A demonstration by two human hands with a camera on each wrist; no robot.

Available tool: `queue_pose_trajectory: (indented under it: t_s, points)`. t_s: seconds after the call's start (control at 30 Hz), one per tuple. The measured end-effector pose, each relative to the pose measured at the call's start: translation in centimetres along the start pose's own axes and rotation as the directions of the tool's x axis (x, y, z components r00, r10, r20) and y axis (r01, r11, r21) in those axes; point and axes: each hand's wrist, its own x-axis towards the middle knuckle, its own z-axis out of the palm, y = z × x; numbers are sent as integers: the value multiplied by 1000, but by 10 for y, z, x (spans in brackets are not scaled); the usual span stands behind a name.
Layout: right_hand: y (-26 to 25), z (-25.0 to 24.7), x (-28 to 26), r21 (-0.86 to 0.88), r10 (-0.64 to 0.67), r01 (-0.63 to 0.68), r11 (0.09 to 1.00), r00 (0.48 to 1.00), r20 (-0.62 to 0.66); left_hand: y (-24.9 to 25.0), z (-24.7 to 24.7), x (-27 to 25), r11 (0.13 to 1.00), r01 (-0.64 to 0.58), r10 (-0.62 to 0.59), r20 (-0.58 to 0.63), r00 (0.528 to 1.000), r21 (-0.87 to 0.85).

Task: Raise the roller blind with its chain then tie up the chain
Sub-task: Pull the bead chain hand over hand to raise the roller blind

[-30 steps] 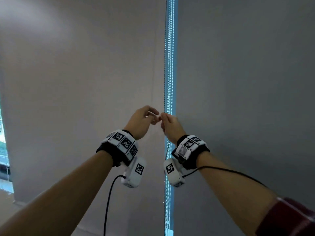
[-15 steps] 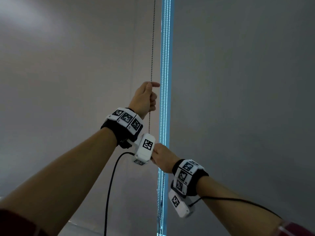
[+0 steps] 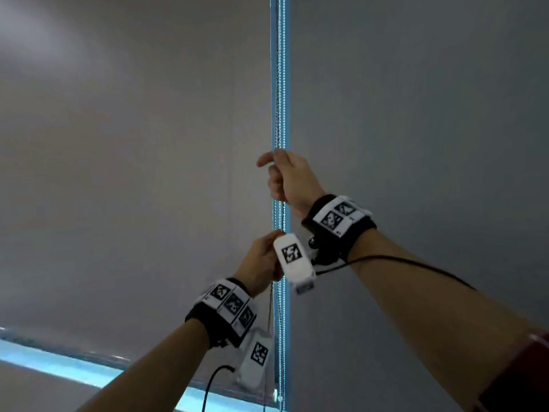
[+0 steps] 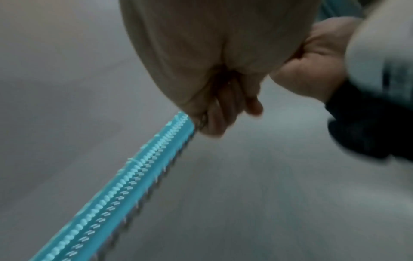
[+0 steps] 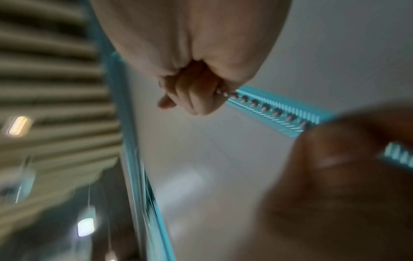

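Grey blinds fill view, bright gap between. Left hand (image 3: 261,260) low, fist round thin metal bead chain (image 3: 278,84); right hand (image 3: 292,176) higher, clamped on same chain. Grey roller blind (image 3: 133,173) barely raised. Probably best: short, straight-down, alternating pulls.

Likely an office or similar commercial interior: tall grey roller blinds (image 3: 133,173) hang side by side over a window, and a slatted ceiling (image 5: 51,74) carries recessed oblong lights (image 5: 17,125)
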Motion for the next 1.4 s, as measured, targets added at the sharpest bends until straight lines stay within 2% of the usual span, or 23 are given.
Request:
queue_pose_trajectory:
  t_s: [0.07, 0.1, 0.2, 0.3, 0.4, 0.47, 0.53, 0.6, 0.63, 0.7, 0.8, 0.9, 0.97, 1.07, 1.13, 1.23, 1.33, 1.4]
  points:
    - [20, 9, -22, -124, -52, 54, 991, 999, 15, 0, -14, -2, 997, 45, -51, 103, 993, 65]
    - [28, 11, -32, -169, -63, 67, 983, 998, 27, 7, -23, -1, 998, 42, -47, 107, 993, 49]
    - [44, 16, -56, -259, -85, 93, 961, 995, 44, 46, -51, 12, 973, 28, -21, 34, 999, -227]
    - [63, 18, -80, -341, -19, 44, 939, 997, 77, 95, -60, 27, 923, -24, 67, 101, 993, -383]
    - [89, 20, -111, -377, 87, -26, 926, 986, 144, 122, -57, 33, 935, -46, 63, 37, 997, -353]
    - [99, 14, -120, -356, 153, -73, 932, 968, 202, 118, -52, 32, 960, -123, 117, -37, 992, -250]
    - [96, 7, -112, -299, 253, -171, 939, 932, 260, 108, -47, 28, 966, -210, 197, -95, 976, -153]
    - [83, 3, -92, -173, 309, -270, 947, 911, 272, 102, -43, 31, 966, -233, 223, -95, 970, -107]
    - [74, 0, -80, -81, 293, -282, 956, 924, 247, 99, -40, 33, 968, -236, 228, -90, 969, -87]
    - [51, -7, -49, 125, 200, -227, 966, 961, 192, 90, -34, 39, 970, -238, 232, -97, 968, -56]
    - [9, -9, 2, 215, 114, -151, 965, 978, 175, 63, -29, 41, 983, -177, 171, -103, 980, -54]
    - [-8, -1, 37, 152, 106, -116, 982, 992, 69, 27, -28, 41, 994, -79, 86, -108, 990, 69]
    - [4, 3, 44, 23, 5, -5, 1000, 1000, 22, 10, -31, 44, 990, -21, 30, -64, 998, 141]
    - [35, 1, 32, -135, -131, 135, 982, 991, 34, 15, -50, 53, 995, 41, -44, 22, 999, 88]
    - [53, 1, 21, -191, -152, 163, 968, 986, 73, 39, -66, 64, 999, 3, -6, -61, 998, -48]
    - [83, -2, 6, -225, -86, 108, 968, 991, 107, 89, -78, 91, 971, -102, 76, -125, 989, -216]
    - [106, -4, -13, -264, -37, 77, 961, 988, 151, 118, -70, 109, 970, -131, 109, -115, 987, -207]
    - [117, -9, -16, -294, 9, 46, 955, 983, 185, 112, -61, 112, 972, -191, 176, -116, 977, -137]
